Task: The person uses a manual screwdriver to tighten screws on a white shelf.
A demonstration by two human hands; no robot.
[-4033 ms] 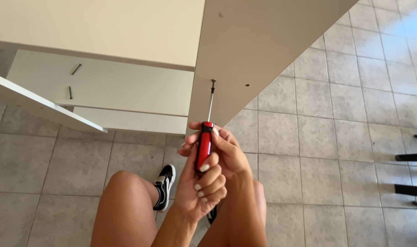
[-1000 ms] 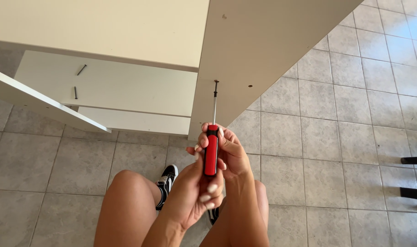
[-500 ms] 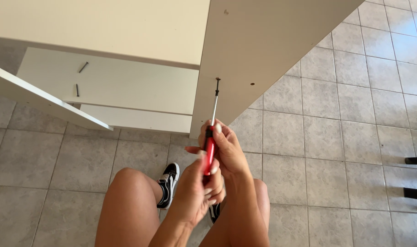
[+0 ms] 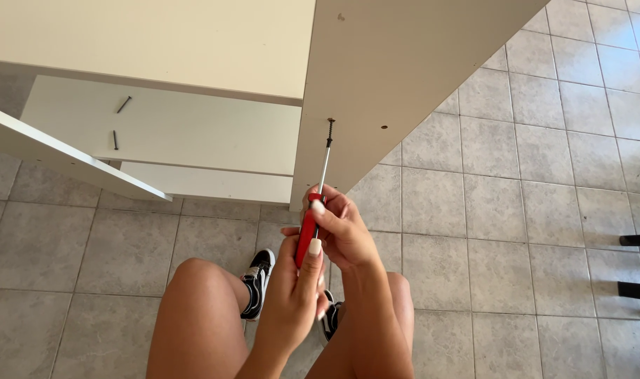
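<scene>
both hands grasp one screwdriver [image 4: 310, 228]. right hand [image 4: 344, 235] fingers [image 4: 318, 208] curl round the top of the red handle, thumb side toward the panel. left hand [image 4: 295, 288] sits lower, fingers clenched on the handle's bottom end, one finger [image 4: 313, 253] laid along the red grip with a pale nail showing. the two hands touch each other around the handle.

the metal shaft [image 4: 324, 165] runs up and slightly right from the handle to a dark screw [image 4: 330, 127], tip seated in the screw head. the screw sticks out of the face of a pale panel [image 4: 404, 63], near its lower left edge; its thread still shows. a small hole [image 4: 384, 128] sits just right of the screw on the same panel, another small hole [image 4: 341, 16] higher up near the top.

left of that panel, a second pale board [image 4: 151, 42] meets it at a corner. below it a white board [image 4: 193, 133] lies flat with two loose dark screws [image 4: 124, 104] on it, well apart from the hands. another white board edge [image 4: 67, 158] slants across lower left.

under the hands: bare knees [image 4: 200, 281], black and white shoes [image 4: 258, 277] on grey floor tiles [image 4: 530, 210]. dark chair legs [image 4: 639, 240] at the right edge.
</scene>
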